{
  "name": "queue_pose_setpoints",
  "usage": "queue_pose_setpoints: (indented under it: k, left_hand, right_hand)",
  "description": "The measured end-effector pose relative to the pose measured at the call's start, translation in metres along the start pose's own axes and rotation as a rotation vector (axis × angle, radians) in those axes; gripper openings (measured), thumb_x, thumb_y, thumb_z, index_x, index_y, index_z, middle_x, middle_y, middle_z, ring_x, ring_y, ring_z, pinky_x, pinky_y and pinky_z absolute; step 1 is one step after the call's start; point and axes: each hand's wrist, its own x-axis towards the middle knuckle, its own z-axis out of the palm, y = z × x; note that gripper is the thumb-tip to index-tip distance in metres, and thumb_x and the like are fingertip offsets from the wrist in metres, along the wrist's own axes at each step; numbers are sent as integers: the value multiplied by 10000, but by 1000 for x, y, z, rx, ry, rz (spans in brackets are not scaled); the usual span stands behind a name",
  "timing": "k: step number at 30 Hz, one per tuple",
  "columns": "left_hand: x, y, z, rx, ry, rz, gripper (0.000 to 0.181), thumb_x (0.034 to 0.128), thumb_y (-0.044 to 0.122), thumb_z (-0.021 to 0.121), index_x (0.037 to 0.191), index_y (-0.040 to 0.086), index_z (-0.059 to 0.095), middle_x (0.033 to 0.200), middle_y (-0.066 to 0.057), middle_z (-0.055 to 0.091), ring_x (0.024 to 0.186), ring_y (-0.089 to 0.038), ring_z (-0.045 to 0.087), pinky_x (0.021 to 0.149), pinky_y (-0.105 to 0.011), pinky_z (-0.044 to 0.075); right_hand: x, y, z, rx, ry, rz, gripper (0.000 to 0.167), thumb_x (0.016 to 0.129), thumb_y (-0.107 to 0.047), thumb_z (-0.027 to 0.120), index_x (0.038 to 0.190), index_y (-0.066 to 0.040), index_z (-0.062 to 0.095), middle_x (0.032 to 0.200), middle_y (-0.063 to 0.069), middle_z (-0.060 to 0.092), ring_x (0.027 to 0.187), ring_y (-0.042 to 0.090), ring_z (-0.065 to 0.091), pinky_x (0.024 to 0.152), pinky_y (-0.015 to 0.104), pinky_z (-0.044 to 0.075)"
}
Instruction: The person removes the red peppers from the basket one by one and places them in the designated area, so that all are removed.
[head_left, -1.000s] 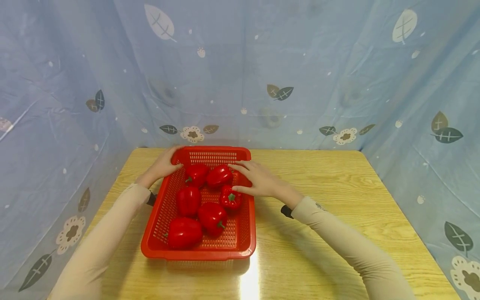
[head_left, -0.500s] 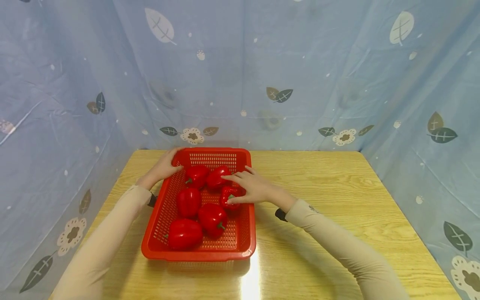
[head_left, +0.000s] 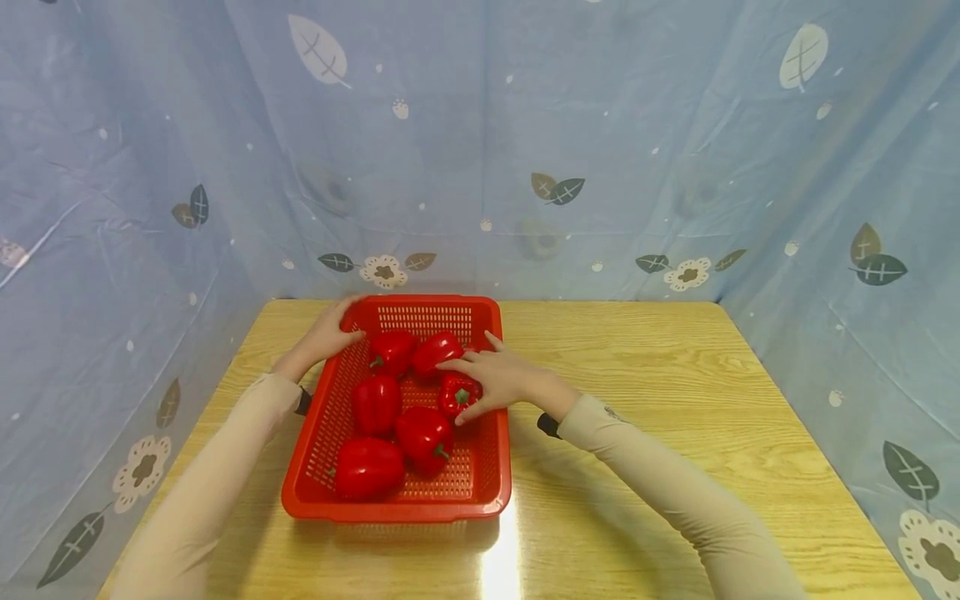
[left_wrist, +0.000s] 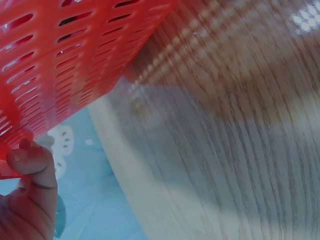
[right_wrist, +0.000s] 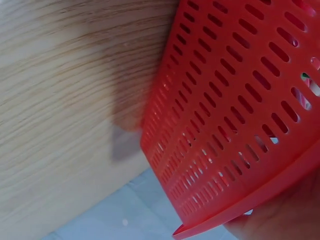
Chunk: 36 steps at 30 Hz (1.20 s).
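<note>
Several red bell peppers (head_left: 368, 468) lie in a red slotted basket (head_left: 397, 511). At its back left corner, my left hand (head_left: 322, 336) grips the rim; in the left wrist view this hand (left_wrist: 33, 192) has thumb and finger on the edge of the basket (left_wrist: 50, 65). Over the right rim reaches my right hand (head_left: 508, 380), fingers spread and its thumb beside the small pepper (head_left: 456, 393), whose green stem faces up. Whether it touches that pepper is unclear. The right wrist view shows the hand (right_wrist: 287, 215) partly hidden behind the rim of the basket (right_wrist: 225, 100).
The basket stands on the left half of a light wooden table (head_left: 637, 375). A blue curtain (head_left: 480, 150) with leaf and flower prints hangs behind the table and along both sides. Light glares off the tabletop's near part.
My right hand has shifted toward me and slightly left, its thumb passing across the small pepper to that pepper's near side. The left hand and basket look unmoved.
</note>
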Motion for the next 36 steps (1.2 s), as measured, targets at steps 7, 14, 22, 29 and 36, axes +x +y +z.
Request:
queue_pose_setpoints:
  k: [7, 14, 22, 29, 36]
  left_hand:
    - [-1, -1, -1, -18, -17, -27, 658, 873, 93, 596, 1433, 10, 263, 1454, -299, 246, 1300, -490, 270, 1037, -623, 233]
    - [-1, -3, -1, -18, -32, -36, 661, 893, 128, 593, 1444, 21, 246, 1449, -291, 270, 1294, -474, 297, 1042, -605, 242]
    - [1, 1, 0, -5, -41, -31, 660, 896, 99, 569, 1449, 17, 220, 1430, -308, 288, 1269, -487, 325, 1038, -606, 249]
    - [0, 3, -2, -25, -56, -49, 668, 896, 93, 557, 1459, 41, 202, 1416, -305, 309, 1234, -483, 379, 1008, -608, 301]
    - [0, 0, 1, -19, -52, -39, 663, 896, 70, 549, 1458, 30, 199, 1397, -311, 333, 1221, -484, 392, 1009, -605, 304]
  right_hand:
    - [4, -3, 1, -12, -44, 22, 858, 704, -652, 650, 1421, -288, 350, 1402, -17, 460, 1320, 201, 386, 1109, 564, -33]
    - [7, -2, 3, -11, -30, 17, 799, 710, -614, 675, 1374, -271, 393, 1307, -47, 554, 1234, 149, 487, 1114, 554, -18]
    - [5, 3, 4, 6, -7, -1, 776, 729, -587, 674, 1369, -253, 389, 1231, -55, 598, 1193, 141, 520, 1117, 551, 0]
    - [2, 2, -2, 68, 8, -39, 786, 748, -541, 684, 1396, -226, 369, 1295, -52, 555, 1227, 181, 493, 1112, 546, 115]
    - [0, 5, -4, 119, 72, -62, 768, 755, -518, 681, 1393, -231, 365, 1198, -74, 582, 1061, 125, 555, 1015, 415, 339]
